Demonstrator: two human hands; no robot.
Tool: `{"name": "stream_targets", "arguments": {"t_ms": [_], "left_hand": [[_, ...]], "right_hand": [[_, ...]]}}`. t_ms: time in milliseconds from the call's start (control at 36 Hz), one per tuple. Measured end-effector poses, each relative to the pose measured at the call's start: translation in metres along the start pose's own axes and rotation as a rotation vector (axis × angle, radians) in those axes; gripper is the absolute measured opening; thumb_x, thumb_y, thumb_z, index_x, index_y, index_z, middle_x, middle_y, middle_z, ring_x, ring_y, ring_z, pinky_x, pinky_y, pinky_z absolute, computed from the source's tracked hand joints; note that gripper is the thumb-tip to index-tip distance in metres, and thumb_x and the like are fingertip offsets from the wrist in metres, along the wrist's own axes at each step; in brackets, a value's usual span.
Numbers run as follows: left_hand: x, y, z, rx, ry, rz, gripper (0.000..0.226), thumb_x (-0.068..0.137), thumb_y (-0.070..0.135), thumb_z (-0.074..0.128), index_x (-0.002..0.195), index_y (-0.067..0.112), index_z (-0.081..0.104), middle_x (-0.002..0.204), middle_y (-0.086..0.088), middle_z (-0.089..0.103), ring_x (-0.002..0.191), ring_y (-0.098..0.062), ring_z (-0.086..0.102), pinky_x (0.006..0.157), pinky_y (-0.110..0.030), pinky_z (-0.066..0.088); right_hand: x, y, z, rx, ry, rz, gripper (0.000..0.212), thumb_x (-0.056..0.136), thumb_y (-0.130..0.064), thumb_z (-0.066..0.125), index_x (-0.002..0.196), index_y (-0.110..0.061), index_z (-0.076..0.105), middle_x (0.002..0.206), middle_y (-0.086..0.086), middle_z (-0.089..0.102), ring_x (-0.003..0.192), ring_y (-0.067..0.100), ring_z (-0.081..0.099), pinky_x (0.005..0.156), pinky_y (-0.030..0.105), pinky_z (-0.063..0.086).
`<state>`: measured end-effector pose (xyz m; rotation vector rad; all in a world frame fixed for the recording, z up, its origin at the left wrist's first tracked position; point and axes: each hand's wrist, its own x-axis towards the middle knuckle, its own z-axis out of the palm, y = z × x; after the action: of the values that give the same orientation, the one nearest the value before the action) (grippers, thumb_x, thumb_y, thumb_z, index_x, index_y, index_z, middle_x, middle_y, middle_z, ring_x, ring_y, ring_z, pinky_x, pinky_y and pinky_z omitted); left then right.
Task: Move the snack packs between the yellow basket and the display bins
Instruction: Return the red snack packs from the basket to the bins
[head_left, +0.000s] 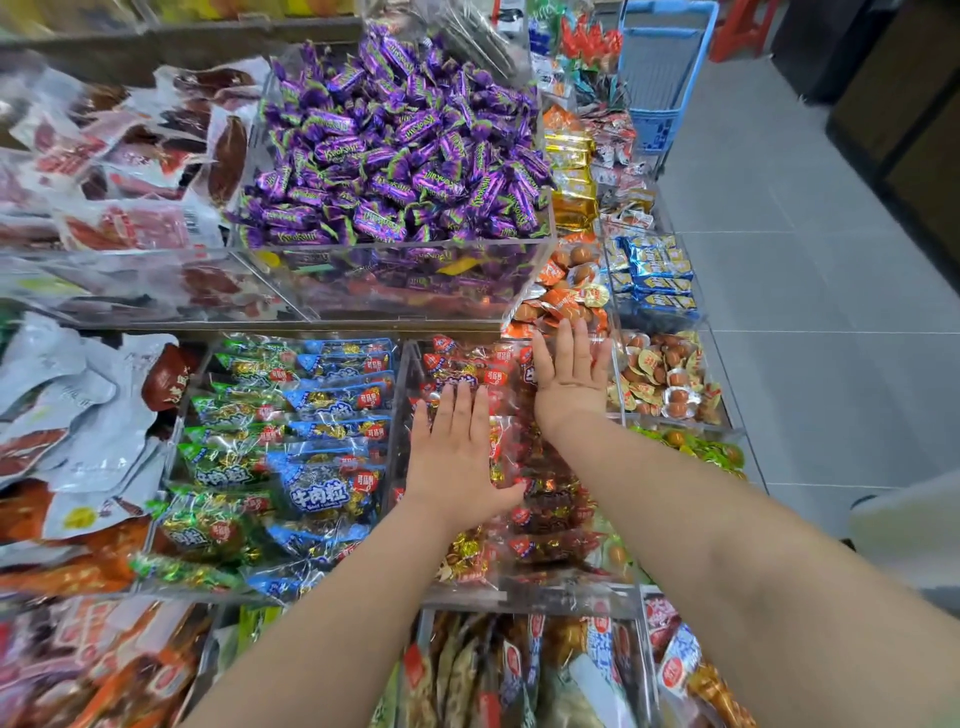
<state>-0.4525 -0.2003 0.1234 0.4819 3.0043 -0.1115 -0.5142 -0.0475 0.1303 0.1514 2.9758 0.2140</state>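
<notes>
Item 1: my left hand (457, 457), palm down, fingers straight and slightly spread, resting flat on the red snack packs (548, 514); it grasps nothing. Item 2: my right hand (571, 374), also palm down with fingers straight and released, lying on the same packs further back and to the right. Item 3: the red snack packs, heaped in a clear bin (519, 592) directly under both hands. Item 4: blue and green packs (291, 441), in rows in the bin just to the left. Item 5: purple candies (405, 150), piled in the raised bin behind. Item 6: egg packs (670, 374), in the bin to the right. Item 7: blue basket (660, 78), on the floor at the far end.
</notes>
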Motion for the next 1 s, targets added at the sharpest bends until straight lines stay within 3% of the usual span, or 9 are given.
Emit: {"name": "stream_targets", "arguments": {"t_ms": [167, 361, 500, 583, 667, 722, 806, 889, 1000], "left_hand": [[0.001, 0.0, 0.002, -0.037, 0.022, 0.012, 0.117, 0.068, 0.088, 0.018, 0.151, 0.012, -0.015, 0.161, -0.007, -0.011, 0.147, -0.026, -0.014, 0.114, -0.051, -0.013], [-0.002, 0.001, -0.006, -0.025, -0.04, 0.02, 0.126, 0.06, 0.096, 0.01, 0.148, 0.012, -0.022, 0.16, -0.008, -0.018, 0.146, -0.027, -0.02, 0.115, -0.054, -0.014], [-0.006, 0.001, -0.021, 0.006, -0.122, 0.018, 0.136, 0.05, 0.101, 0.01, 0.148, 0.013, -0.021, 0.158, -0.01, -0.023, 0.144, -0.029, -0.026, 0.112, -0.06, -0.016], [-0.016, 0.003, -0.031, 0.018, -0.104, 0.038, 0.131, 0.055, 0.099, 0.015, 0.151, 0.015, -0.014, 0.16, -0.011, -0.017, 0.145, -0.029, -0.023, 0.112, -0.061, -0.015], [-0.035, 0.01, -0.04, -0.043, 0.023, 0.094, 0.116, 0.067, 0.092, 0.02, 0.154, 0.017, 0.002, 0.162, -0.01, -0.002, 0.147, -0.03, -0.012, 0.112, -0.054, -0.015], [-0.053, 0.019, -0.046, -0.156, 0.185, 0.157, 0.091, 0.082, 0.075, 0.034, 0.148, 0.013, 0.029, 0.155, -0.011, 0.026, 0.146, -0.031, 0.012, 0.117, -0.05, 0.005], [-0.083, 0.04, -0.051, -0.418, 0.349, 0.232, 0.044, 0.089, 0.04, 0.051, 0.117, 0.008, 0.06, 0.113, -0.012, 0.059, 0.11, -0.034, 0.053, 0.091, -0.043, 0.04], [-0.117, 0.063, -0.046, -0.677, 0.182, 0.259, 0.018, 0.09, 0.026, 0.055, 0.102, 0.017, 0.064, 0.087, 0.001, 0.058, 0.08, -0.023, 0.057, 0.065, -0.032, 0.041], [-0.16, 0.09, -0.017, -0.786, -0.144, 0.364, 0.012, 0.09, 0.023, 0.055, 0.096, 0.019, 0.064, 0.079, 0.001, 0.062, 0.071, -0.02, 0.055, 0.059, -0.029, 0.037]], "right_hand": [[-0.007, 0.01, -0.012, 0.088, -0.079, -0.11, 0.091, 0.093, -0.047, 0.043, 0.145, -0.017, -0.026, 0.15, 0.017, -0.033, 0.134, 0.037, -0.037, 0.098, 0.059, -0.028], [-0.041, 0.027, -0.034, 0.235, 0.045, -0.227, 0.088, 0.091, -0.036, 0.05, 0.151, -0.014, -0.01, 0.156, 0.012, -0.021, 0.142, 0.031, -0.024, 0.116, 0.051, -0.01], [-0.074, 0.035, -0.038, 0.387, 0.152, -0.262, 0.072, 0.091, -0.028, 0.052, 0.151, -0.014, 0.014, 0.159, 0.012, 0.0, 0.145, 0.03, -0.01, 0.119, 0.043, -0.005], [-0.1, 0.04, -0.034, 0.541, 0.154, -0.234, 0.059, 0.09, -0.024, 0.053, 0.145, -0.014, 0.034, 0.155, 0.011, 0.018, 0.145, 0.029, 0.007, 0.118, 0.038, 0.008], [-0.132, 0.044, -0.03, 0.711, 0.144, -0.161, 0.042, 0.089, -0.019, 0.055, 0.13, -0.013, 0.054, 0.138, 0.011, 0.043, 0.133, 0.025, 0.032, 0.11, 0.031, 0.024], [-0.157, 0.046, -0.026, 0.829, 0.153, -0.084, 0.032, 0.089, -0.015, 0.056, 0.12, -0.01, 0.063, 0.124, 0.01, 0.057, 0.119, 0.023, 0.049, 0.101, 0.029, 0.035], [-0.2, 0.047, -0.015, 1.018, 0.117, 0.067, 0.027, 0.089, -0.012, 0.055, 0.113, -0.01, 0.066, 0.111, 0.007, 0.066, 0.101, 0.02, 0.06, 0.089, 0.03, 0.046], [-0.246, 0.047, 0.01, 1.164, 0.107, 0.247, 0.025, 0.09, -0.013, 0.054, 0.112, -0.011, 0.066, 0.103, 0.0, 0.066, 0.092, 0.013, 0.058, 0.081, 0.025, 0.044], [-0.31, 0.045, 0.06, 1.276, 0.052, 0.578, 0.021, 0.091, -0.016, 0.055, 0.108, -0.011, 0.068, 0.095, -0.002, 0.065, 0.085, 0.015, 0.06, 0.074, 0.023, 0.045]]}}
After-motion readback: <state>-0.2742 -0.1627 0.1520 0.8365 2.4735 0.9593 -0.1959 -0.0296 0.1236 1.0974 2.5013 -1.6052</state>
